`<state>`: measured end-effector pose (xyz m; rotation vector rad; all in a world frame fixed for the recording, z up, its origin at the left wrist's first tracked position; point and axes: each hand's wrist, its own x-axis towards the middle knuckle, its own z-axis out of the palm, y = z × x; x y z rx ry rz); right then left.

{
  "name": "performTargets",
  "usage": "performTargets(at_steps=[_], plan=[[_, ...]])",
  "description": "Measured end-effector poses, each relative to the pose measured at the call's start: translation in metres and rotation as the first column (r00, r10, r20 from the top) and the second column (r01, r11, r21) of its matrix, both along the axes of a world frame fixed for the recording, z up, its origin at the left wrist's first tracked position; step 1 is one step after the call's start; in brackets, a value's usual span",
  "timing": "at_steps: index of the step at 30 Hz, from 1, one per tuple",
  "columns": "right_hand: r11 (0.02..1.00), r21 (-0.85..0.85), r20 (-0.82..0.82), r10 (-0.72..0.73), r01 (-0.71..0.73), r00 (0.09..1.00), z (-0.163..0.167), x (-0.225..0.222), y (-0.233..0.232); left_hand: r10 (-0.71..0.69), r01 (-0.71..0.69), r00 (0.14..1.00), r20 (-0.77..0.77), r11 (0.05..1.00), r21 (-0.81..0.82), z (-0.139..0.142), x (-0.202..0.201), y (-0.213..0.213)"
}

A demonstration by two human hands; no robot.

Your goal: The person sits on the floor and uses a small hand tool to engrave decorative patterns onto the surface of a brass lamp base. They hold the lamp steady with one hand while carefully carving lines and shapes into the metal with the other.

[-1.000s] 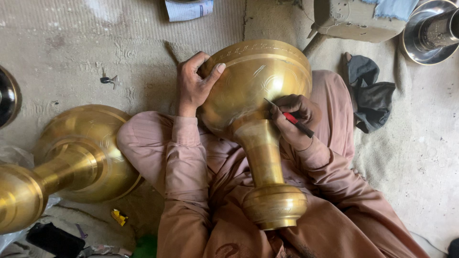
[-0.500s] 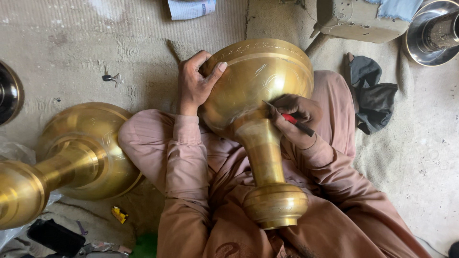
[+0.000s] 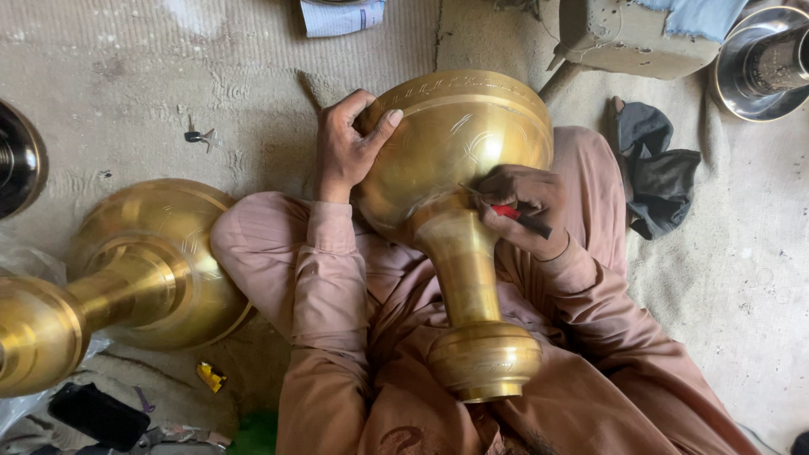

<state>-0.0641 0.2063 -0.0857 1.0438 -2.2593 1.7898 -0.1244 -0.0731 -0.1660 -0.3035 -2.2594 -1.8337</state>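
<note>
A large brass vase [image 3: 459,160] with a wide bowl and a narrow stem lies tilted across my lap, its round base [image 3: 484,362] toward me. My left hand [image 3: 350,143] grips the bowl's left side, thumb on the metal. My right hand [image 3: 522,206] holds a thin red-and-black engraving tool [image 3: 514,215], its tip against the bowl's lower right side where fine lines are scratched. Pink sleeves cover both arms.
A second brass vase [image 3: 126,270] lies on its side at left. A dark metal bowl [image 3: 17,160] sits at the far left edge, a steel vessel [image 3: 758,63] at top right. A dark cloth [image 3: 653,168] lies right of my knee, a black phone [image 3: 97,414] at bottom left.
The vase and both hands have hardly moved. My right hand has shifted the tool slightly along the bowl.
</note>
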Motion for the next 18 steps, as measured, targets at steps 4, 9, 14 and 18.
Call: performTargets(at_steps=[4,9,14,18], plan=[[0.998,0.029,0.01,0.051,-0.052,0.999,-0.005,-0.001,0.01,-0.004,0.004,1.0,-0.006,1.0,0.016,0.002,0.003,0.001],[0.993,-0.119,0.117,0.029,-0.015,0.993,0.016,0.016,0.002,0.009,-0.009,1.0,-0.016,1.0,-0.015,0.018,0.013,0.005],[0.857,-0.438,0.142,0.365,-0.272,0.92,0.072,0.061,-0.003,-0.021,0.021,1.0,-0.014,0.999,0.046,0.035,0.032,0.017],[0.68,-0.423,0.14,0.702,-0.599,0.698,0.12,0.089,0.015,0.003,-0.003,1.0,-0.029,1.0,0.001,0.037,0.035,0.033]])
